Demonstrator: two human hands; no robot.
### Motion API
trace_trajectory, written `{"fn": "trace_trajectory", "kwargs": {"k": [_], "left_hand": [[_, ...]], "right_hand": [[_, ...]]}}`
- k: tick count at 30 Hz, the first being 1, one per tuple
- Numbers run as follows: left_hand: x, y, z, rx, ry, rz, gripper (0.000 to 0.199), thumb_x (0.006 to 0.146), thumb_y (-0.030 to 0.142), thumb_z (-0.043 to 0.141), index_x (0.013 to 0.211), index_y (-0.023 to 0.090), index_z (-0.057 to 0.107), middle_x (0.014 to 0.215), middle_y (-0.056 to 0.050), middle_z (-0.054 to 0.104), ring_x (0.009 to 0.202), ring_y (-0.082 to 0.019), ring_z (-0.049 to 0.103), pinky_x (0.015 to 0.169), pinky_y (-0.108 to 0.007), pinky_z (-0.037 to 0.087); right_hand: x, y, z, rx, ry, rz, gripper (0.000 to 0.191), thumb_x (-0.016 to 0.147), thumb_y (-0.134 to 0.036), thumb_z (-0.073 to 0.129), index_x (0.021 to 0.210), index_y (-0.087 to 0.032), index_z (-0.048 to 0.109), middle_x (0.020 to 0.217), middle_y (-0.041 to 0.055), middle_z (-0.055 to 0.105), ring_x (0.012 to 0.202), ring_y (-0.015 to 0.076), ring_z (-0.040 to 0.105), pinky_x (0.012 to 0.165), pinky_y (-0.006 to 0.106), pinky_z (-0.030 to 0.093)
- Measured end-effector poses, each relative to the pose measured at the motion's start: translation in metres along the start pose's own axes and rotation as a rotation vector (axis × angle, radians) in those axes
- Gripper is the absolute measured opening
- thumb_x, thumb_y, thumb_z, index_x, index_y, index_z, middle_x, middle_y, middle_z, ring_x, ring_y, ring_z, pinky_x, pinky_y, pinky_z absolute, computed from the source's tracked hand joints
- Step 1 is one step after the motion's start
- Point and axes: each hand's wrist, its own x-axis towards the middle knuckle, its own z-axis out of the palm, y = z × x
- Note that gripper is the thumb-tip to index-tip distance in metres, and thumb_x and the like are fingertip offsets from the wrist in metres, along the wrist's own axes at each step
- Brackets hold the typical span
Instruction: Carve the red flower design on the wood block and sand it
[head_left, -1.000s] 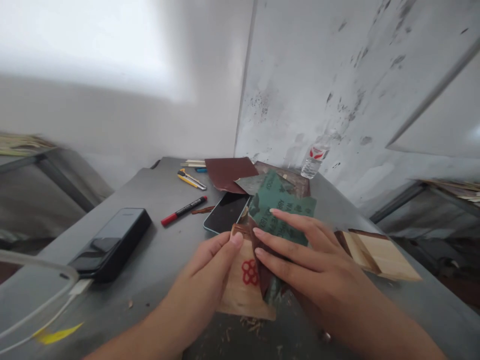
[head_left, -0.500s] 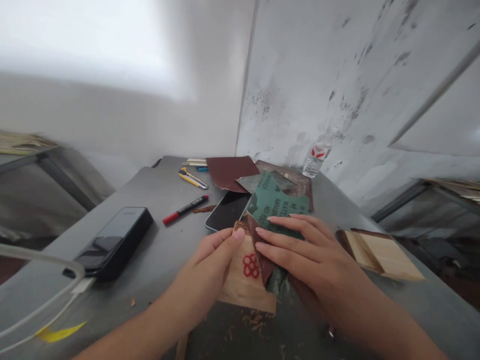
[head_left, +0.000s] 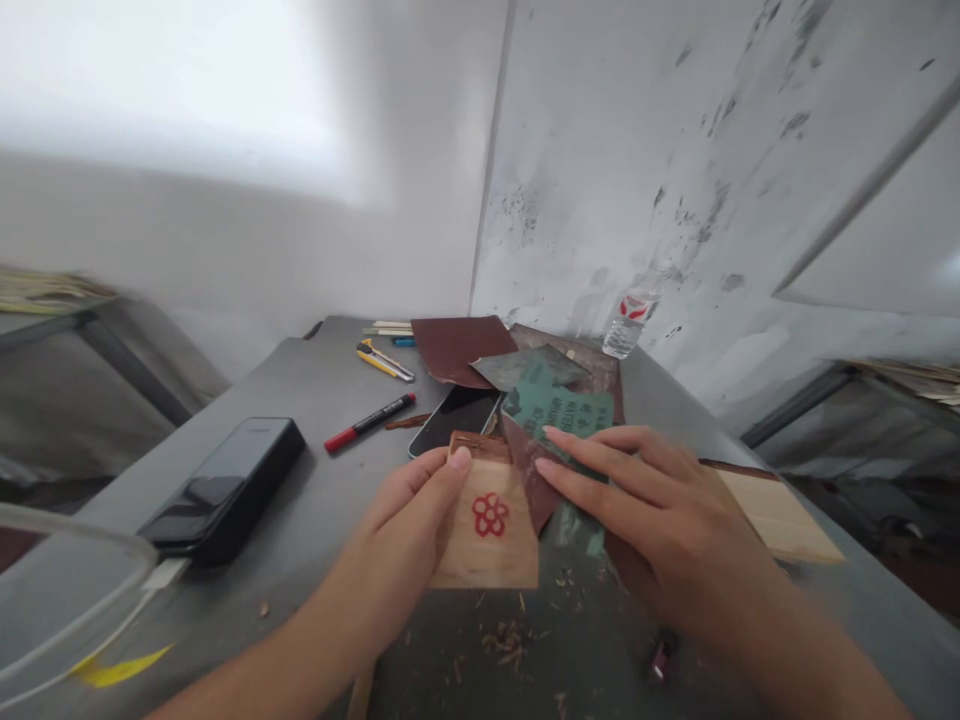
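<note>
Pinching a wooden block (head_left: 487,545), the left hand (head_left: 397,525) sat beside the open right hand (head_left: 664,520), which rested on green sandpaper (head_left: 555,412). A slack pinch could drop the block.

Green abrasive sheet (head_left: 556,412): "WATER" in dark print, the smaller print blurred
Wooden piece (head_left: 490,515): red five-petal flower mark, no words
Water bottle (head_left: 628,325): red-and-white label, too small to read

The pale wooden block (head_left: 487,535) looks smooth and fine-grained, with a matt finish. Just beyond it lie rough, gritty green sandpaper (head_left: 559,410) and maroon sandpaper (head_left: 457,350), beside a phone's glossy glass screen (head_left: 456,420), all on a dull, scuffed grey metal counter (head_left: 315,390).
</note>
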Motion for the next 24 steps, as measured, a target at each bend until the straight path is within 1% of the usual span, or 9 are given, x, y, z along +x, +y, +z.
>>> {"fn": "trace_trajectory", "kwargs": {"k": [3,5,7,10,13,16,18,22,24], "left_hand": [[0.003,0.002,-0.002,0.039,0.036,0.009,0.036,0.088,0.049,0.070,0.110,0.022,0.076,0.088,-0.006,0.083,0.082,-0.024,0.076,0.069,-0.031,0.058],[0.002,0.002,-0.003,0.046,0.056,0.022,0.034,0.088,0.049,0.070,0.110,0.023,0.076,0.087,-0.004,0.083,0.081,-0.021,0.076,0.068,-0.027,0.057],[0.000,0.001,-0.002,0.039,0.070,0.034,0.028,0.087,0.046,0.073,0.106,0.026,0.077,0.082,0.000,0.082,0.077,-0.017,0.075,0.067,-0.023,0.056],[-0.005,-0.001,0.001,0.036,0.082,0.050,0.014,0.087,0.039,0.075,0.096,0.030,0.080,0.076,0.005,0.081,0.071,-0.011,0.072,0.069,-0.017,0.054],[-0.007,-0.002,0.004,0.041,0.029,0.048,0.014,0.088,0.039,0.073,0.095,0.030,0.081,0.078,0.004,0.081,0.070,-0.013,0.073,0.068,-0.019,0.055],[-0.008,-0.002,0.005,0.029,-0.060,0.031,0.019,0.090,0.043,0.070,0.099,0.030,0.080,0.079,0.002,0.081,0.071,-0.016,0.073,0.066,-0.023,0.056],[-0.009,-0.002,0.006,0.036,-0.105,0.007,0.021,0.091,0.044,0.068,0.102,0.030,0.080,0.083,0.001,0.082,0.074,-0.017,0.074,0.067,-0.024,0.056],[-0.012,-0.002,0.007,0.048,-0.152,-0.023,0.023,0.093,0.046,0.064,0.104,0.031,0.079,0.090,0.000,0.082,0.081,-0.019,0.074,0.071,-0.027,0.057],[-0.013,-0.003,0.006,0.055,-0.152,-0.008,0.023,0.094,0.046,0.064,0.105,0.032,0.078,0.092,0.000,0.082,0.084,-0.019,0.074,0.073,-0.027,0.057]], "right_hand": [[0.000,0.002,-0.001,-0.001,0.051,0.053,0.047,0.089,-0.003,0.051,0.131,-0.016,0.066,0.140,0.0099,0.066,0.111,0.0326,0.061,0.093,0.056,0.053],[-0.001,-0.001,0.001,0.032,0.033,0.059,0.046,0.090,-0.005,0.054,0.134,-0.016,0.065,0.143,0.0103,0.063,0.117,0.0330,0.060,0.099,0.057,0.051],[-0.001,-0.008,0.003,0.101,-0.023,0.055,0.045,0.094,-0.010,0.057,0.138,-0.017,0.061,0.147,0.0092,0.060,0.125,0.0296,0.058,0.107,0.052,0.049],[0.002,-0.016,0.005,0.200,-0.091,0.044,0.038,0.099,-0.022,0.058,0.137,-0.016,0.061,0.144,0.0102,0.062,0.128,0.0264,0.057,0.109,0.044,0.050],[0.005,-0.017,0.004,0.241,-0.077,0.065,0.031,0.099,-0.029,0.061,0.128,-0.019,0.067,0.143,0.0112,0.062,0.136,0.0296,0.050,0.111,0.050,0.046],[0.006,-0.012,0.006,0.329,-0.063,0.145,0.018,0.098,-0.028,0.062,0.115,-0.023,0.065,0.144,0.0108,0.060,0.141,0.0291,0.045,0.114,0.052,0.042],[0.005,-0.010,0.009,0.400,-0.084,0.195,0.016,0.097,-0.027,0.064,0.112,-0.024,0.059,0.140,0.0109,0.061,0.137,0.0282,0.049,0.111,0.050,0.044],[0.002,-0.012,0.016,0.380,-0.112,0.329,0.039,0.095,-0.033,0.066,0.128,-0.025,0.048,0.130,0.0101,0.061,0.121,0.0287,0.057,0.099,0.049,0.050],[0.003,-0.013,0.016,0.341,-0.134,0.401,0.042,0.095,-0.038,0.066,0.130,-0.027,0.047,0.123,0.0082,0.063,0.112,0.0288,0.060,0.091,0.048,0.051]]}}
